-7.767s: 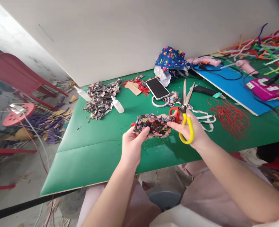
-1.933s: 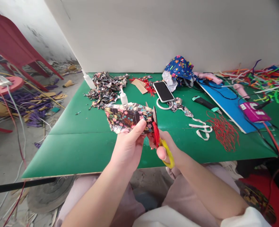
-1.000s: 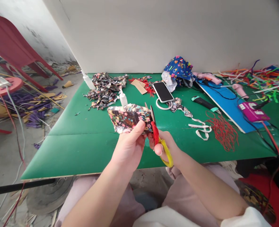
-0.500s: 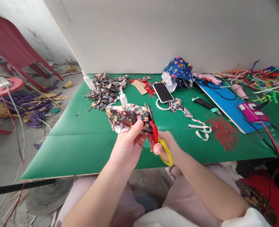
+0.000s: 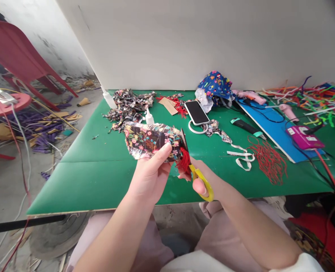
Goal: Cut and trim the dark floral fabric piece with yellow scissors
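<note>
My left hand [image 5: 156, 170] is closed around a folded piece of dark floral fabric [image 5: 147, 141], its thumb pressed on top. Red yarn strands [image 5: 183, 160] hang at the fabric's right end. In my right hand [image 5: 204, 177] is a pair of yellow-handled scissors [image 5: 196, 172], the thumb through one loop. The scissor blades point away from me along the fabric's right edge; whether they are parted I cannot tell. A small white squeeze bottle [image 5: 149, 118] stands just behind the fabric.
Floral scraps [image 5: 127, 104] and another white bottle [image 5: 108, 99] lie back left on the green table [image 5: 79, 181]. Rightward are a phone [image 5: 196, 112], a utility knife [image 5: 247, 127], red yarn [image 5: 269, 160], a blue board [image 5: 272, 126], a magenta box [image 5: 305, 136] and colourful strips [image 5: 323, 102].
The scissors and my right hand have shifted slightly right and down, and the thumb now shows through the handle loop. The fabric has turned slightly in my left hand.
</note>
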`<state>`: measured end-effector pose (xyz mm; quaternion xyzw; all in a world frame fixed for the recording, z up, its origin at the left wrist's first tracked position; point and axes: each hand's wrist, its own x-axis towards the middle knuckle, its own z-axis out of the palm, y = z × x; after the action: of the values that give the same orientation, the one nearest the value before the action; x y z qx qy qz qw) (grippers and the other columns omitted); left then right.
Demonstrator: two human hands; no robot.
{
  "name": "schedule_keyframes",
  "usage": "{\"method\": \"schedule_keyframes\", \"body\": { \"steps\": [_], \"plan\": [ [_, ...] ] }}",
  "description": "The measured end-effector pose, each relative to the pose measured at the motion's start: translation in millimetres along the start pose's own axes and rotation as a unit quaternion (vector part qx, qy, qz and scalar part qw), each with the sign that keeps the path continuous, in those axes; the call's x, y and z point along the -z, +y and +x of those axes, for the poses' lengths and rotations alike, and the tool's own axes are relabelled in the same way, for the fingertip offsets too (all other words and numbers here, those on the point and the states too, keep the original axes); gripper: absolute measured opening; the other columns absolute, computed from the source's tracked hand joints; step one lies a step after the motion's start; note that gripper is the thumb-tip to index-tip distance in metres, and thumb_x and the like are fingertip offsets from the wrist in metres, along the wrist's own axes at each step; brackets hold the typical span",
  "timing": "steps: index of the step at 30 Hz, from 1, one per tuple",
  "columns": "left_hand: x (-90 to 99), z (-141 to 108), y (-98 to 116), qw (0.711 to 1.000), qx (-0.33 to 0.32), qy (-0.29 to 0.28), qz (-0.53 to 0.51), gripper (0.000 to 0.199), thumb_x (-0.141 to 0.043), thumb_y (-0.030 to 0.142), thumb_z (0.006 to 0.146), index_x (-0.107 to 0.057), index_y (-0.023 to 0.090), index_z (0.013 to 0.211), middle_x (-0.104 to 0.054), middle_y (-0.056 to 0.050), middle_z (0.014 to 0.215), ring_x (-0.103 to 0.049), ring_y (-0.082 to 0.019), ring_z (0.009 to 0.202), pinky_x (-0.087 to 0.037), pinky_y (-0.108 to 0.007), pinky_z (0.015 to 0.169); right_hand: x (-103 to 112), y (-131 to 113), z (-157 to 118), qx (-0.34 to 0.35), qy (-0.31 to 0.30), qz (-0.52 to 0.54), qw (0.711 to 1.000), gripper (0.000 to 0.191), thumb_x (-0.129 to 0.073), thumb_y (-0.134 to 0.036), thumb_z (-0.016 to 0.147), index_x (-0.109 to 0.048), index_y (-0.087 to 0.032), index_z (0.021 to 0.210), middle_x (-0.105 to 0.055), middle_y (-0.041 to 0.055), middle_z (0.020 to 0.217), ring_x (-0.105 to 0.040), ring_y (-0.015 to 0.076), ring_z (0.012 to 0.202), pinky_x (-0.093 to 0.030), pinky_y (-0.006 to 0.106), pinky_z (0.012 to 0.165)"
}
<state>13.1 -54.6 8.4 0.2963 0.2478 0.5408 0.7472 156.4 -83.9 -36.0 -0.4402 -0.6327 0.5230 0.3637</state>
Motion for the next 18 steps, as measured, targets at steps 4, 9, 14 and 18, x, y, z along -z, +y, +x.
{"method": "schedule_keyframes", "body": {
  "steps": [4,9,14,18],
  "plan": [
    [-0.5,-0.4,-0.6,1.0,-0.001,-0.016,-0.007,0.012,-0.064,0.016,0.078,-0.067,0.022,0.088,-0.067,0.005,0.084,-0.062,-0.006,0.073,-0.052,-0.017,0.072,2.0,6.0,2.3,0.005,-0.007,0.024,1.0,0.08,-0.047,-0.083,0.046,-0.051,-0.018,0.092,-0.039,-0.006,0.059,-0.033,0.0091,0.055,-0.036,0.025,0.052],
    [-1.1,-0.2,-1.5,1.0,0.002,-0.017,0.003,0.016,-0.064,0.016,0.078,-0.067,0.023,0.092,-0.068,0.004,0.086,-0.063,-0.007,0.077,-0.051,-0.02,0.079,2.9,9.8,4.1,0.012,-0.012,0.035,0.999,0.078,-0.05,-0.081,0.045,-0.051,-0.017,0.09,-0.039,-0.0076,0.056,-0.032,0.0081,0.053,-0.037,0.025,0.054],
    [-0.6,-1.2,-2.1,0.999,0.007,0.008,0.032,0.023,-0.069,0.019,0.073,-0.066,0.022,0.096,-0.07,0.002,0.087,-0.065,-0.011,0.075,-0.052,-0.025,0.081,2.7,2.6,0.6,0.01,0.007,0.024,1.0,0.075,-0.05,-0.079,0.048,-0.054,-0.016,0.091,-0.043,-0.0061,0.056,-0.036,0.0086,0.052,-0.036,0.025,0.053],
    [0.2,-1.8,-3.2,0.999,0.009,0.019,0.039,0.031,-0.072,0.02,0.07,-0.065,0.023,0.1,-0.07,0.001,0.087,-0.066,-0.015,0.085,-0.051,-0.028,0.084,2.2,-3.5,-1.7,0.01,0.027,0.01,1.0,0.074,-0.048,-0.078,0.055,-0.056,-0.016,0.094,-0.043,-0.0051,0.057,-0.037,0.0088,0.053,-0.033,0.024,0.051]
  ]
}}
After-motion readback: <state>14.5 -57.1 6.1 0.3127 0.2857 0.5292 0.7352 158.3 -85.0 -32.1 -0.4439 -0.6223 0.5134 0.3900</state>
